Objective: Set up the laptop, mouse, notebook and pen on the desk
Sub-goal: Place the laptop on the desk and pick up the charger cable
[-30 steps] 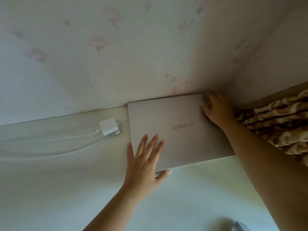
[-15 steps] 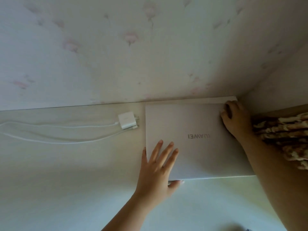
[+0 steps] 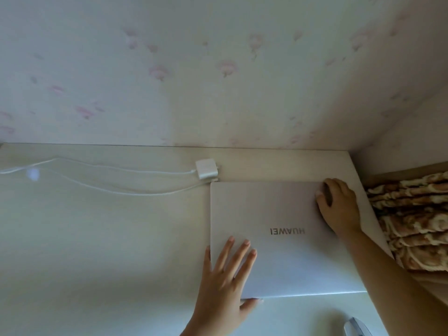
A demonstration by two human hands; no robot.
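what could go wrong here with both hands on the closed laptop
1. The white charger brick and its white cable lie just off the far left corner of the closed silver laptop; sliding it left could snag them.
2. The left hand lies flat and the right hand only curls at the far corner, so lifting might slip.

The laptop (image 3: 278, 238) lies on the bench (image 3: 97, 238). The charger (image 3: 206, 169) sits just behind the laptop's left corner.

Matt, smooth laptop (image 3: 278, 251) lid
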